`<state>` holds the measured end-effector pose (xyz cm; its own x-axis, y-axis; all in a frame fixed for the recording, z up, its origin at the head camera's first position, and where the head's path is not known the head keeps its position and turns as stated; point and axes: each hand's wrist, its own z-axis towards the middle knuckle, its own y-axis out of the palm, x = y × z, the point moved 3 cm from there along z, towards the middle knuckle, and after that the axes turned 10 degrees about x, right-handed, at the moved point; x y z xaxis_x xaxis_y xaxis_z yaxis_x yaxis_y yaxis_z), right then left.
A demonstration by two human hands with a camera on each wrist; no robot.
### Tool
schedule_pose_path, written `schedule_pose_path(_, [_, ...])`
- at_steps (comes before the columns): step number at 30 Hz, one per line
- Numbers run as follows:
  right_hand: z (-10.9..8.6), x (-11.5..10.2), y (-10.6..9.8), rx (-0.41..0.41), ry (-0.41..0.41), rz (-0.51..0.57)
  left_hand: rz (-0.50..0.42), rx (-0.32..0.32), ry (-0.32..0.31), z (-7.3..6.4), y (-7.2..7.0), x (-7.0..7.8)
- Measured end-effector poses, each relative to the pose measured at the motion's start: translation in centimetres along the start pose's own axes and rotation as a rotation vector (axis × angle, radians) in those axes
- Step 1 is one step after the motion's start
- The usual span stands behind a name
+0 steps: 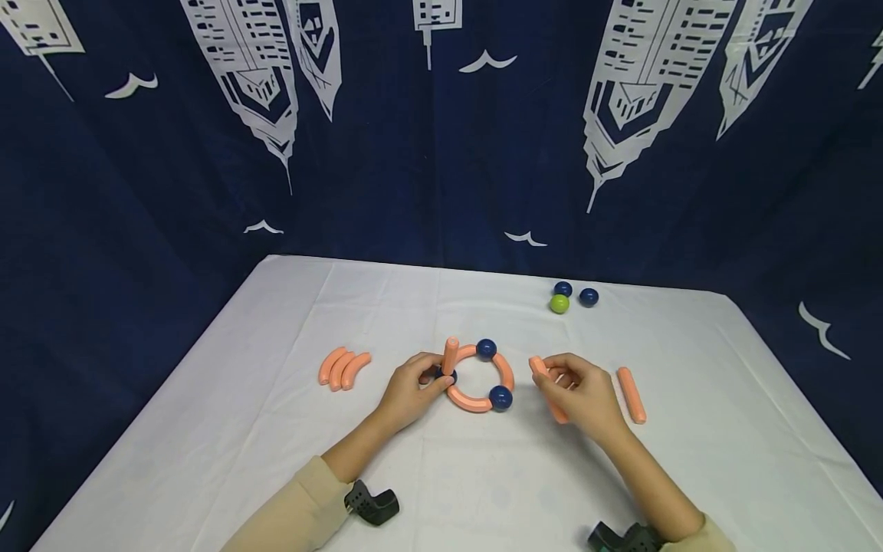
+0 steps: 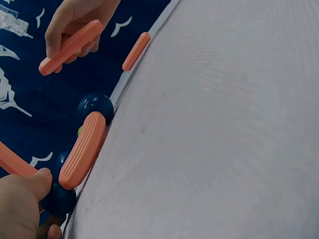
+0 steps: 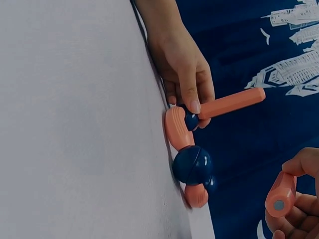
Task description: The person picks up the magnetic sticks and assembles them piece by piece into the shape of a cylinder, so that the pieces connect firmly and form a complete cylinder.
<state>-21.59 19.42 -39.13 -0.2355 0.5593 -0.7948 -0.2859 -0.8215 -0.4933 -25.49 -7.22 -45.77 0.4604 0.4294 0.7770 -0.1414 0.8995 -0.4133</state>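
Left hand [image 1: 411,389] pinches a blue ball [image 3: 192,121] (an orange rod [image 1: 451,355] stands on it); right hand [image 1: 584,392] holds another rod [image 2: 73,48].

Looks like smooth, glossy plastic on the blue balls [image 3: 192,167] and the green ball [image 1: 559,304], with bright highlights. Suggests duller, near-matt plastic on the ribbed curved orange pieces [image 2: 83,149] and smooth-sided straight orange rods [image 3: 232,103], with a grey, metal-looking disc [image 3: 279,205] in one rod end. Reads as matt, creased cloth on the white table cover [image 1: 414,491], printed fabric on the navy backdrop [image 1: 441,153].
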Motion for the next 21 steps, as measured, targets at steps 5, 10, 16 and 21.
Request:
schedule_pose_path(5, [0.0, -0.5, 0.7, -0.013, -0.006, 0.056, 0.000, 0.003, 0.005, -0.1, -0.1, 0.0])
schedule_pose_path(10, [0.0, -1.2, 1.2, -0.031, -0.005, 0.117, -0.001, 0.007, 0.004, 0.0, 0.0, -0.1])
schedule_pose_path(16, [0.1, -1.5, 1.9, -0.034, -0.037, 0.144, 0.002, 0.009, 0.017, 0.1, 0.0, 0.1])
schedule_pose_path(21, [0.2, -1.7, 2.4, -0.034, -0.072, 0.192, -0.001, 0.006, 0.012, 0.1, -0.1, 0.3])
